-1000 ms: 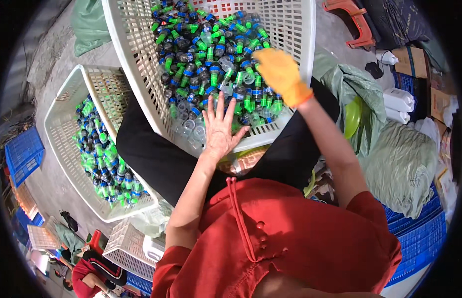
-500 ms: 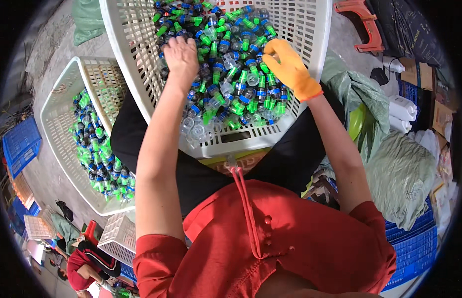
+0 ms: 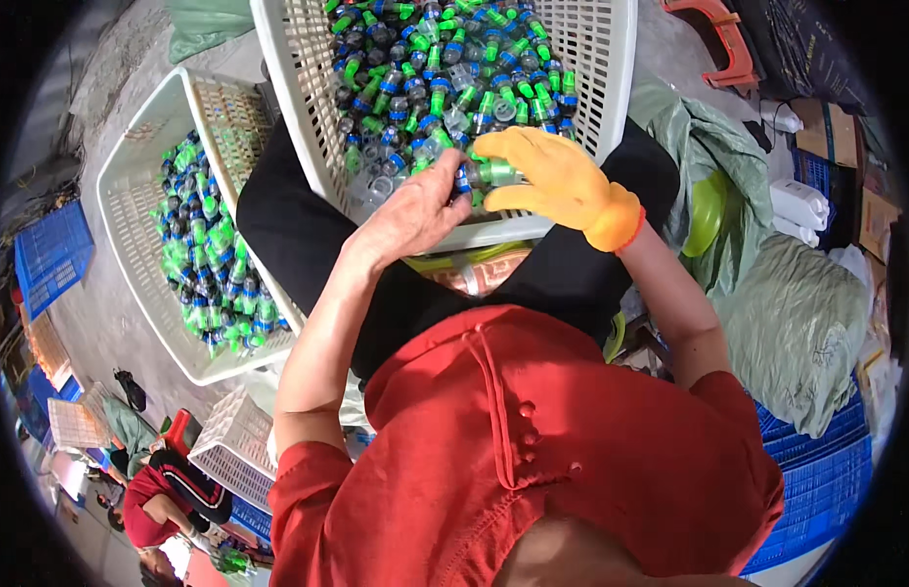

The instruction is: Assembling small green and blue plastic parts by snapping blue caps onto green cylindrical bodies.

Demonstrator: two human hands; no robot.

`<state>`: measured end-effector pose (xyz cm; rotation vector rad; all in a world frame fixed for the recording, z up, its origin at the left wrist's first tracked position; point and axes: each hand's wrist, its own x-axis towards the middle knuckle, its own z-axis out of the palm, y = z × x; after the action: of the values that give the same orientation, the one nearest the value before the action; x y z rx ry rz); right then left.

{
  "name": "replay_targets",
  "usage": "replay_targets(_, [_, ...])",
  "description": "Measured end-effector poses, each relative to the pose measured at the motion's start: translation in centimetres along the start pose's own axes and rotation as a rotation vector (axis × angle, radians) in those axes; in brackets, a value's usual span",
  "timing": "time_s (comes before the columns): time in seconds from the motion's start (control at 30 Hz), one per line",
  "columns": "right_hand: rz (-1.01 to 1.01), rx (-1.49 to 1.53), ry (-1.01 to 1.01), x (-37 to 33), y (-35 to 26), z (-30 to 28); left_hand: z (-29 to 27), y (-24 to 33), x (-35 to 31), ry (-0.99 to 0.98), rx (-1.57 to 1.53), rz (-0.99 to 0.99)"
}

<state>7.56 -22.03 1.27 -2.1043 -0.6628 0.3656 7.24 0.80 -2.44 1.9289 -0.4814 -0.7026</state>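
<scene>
Above the near end of a white slatted basket [image 3: 616,98], my bare left hand [image 3: 415,210] pinches a small plastic piece [image 3: 464,178] with a blue band. My right hand [image 3: 562,191], in an orange-yellow glove, is beside it with thumb and fingers apart around a green, clear-ended part [image 3: 497,173]. Whether the glove touches that part, and whether it belongs to the pinched piece, I cannot tell. Beneath and beyond both hands lies a heap of similar small pieces [image 3: 435,78], dark, blue-banded and bright green. Loose clear cup-like parts [image 3: 380,188] lie by my left fingers.
A second white basket [image 3: 122,196] on the left holds more such pieces [image 3: 205,254]. Blue crates [image 3: 53,259] lie farther left. Green sacks [image 3: 792,323], a red stool [image 3: 713,39] and white jugs [image 3: 797,203] are at right. Another person [image 3: 166,504] works at lower left.
Both hands have come from the heap's sides toward the basket's near end and closer together. My left hand now pinches a piece; my view of the baskets has shifted slightly.
</scene>
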Motion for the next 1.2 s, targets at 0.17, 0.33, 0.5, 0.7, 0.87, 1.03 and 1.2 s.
replay_targets(0.17, [-0.085,-0.155,-0.019,-1.9,-2.7,2.8,2.1,1.5,-2.8,0.036,0.165,0.079])
replay_targets(0.33, [0.117,-0.202,-0.062,-2.9,-4.1,4.7,3.8,0.5,-4.3,0.064,0.317,0.051])
replay_targets(0.5, [-0.046,-0.303,-0.069,-2.9,-5.2,4.4,4.0,1.1,-5.6,0.079,0.221,-0.112])
replay_targets(0.7, [0.422,-0.1,-0.325,-3.8,-4.4,6.4,4.1,1.5,-5.6,0.128,0.545,-0.036])
replay_targets(0.87, [0.072,-0.243,-0.117,-2.8,-2.8,6.8,3.4,-1.6,-3.9,0.048,0.264,0.112])
replay_targets(1.03, [0.144,-0.048,0.021,-1.0,-2.0,6.7,2.5,-0.8,-1.5,0.119,0.332,0.123])
replay_targets(1.2, [0.614,0.5,0.009,2.9,1.0,5.4,0.6,-2.8,2.9,0.397,0.678,0.273])
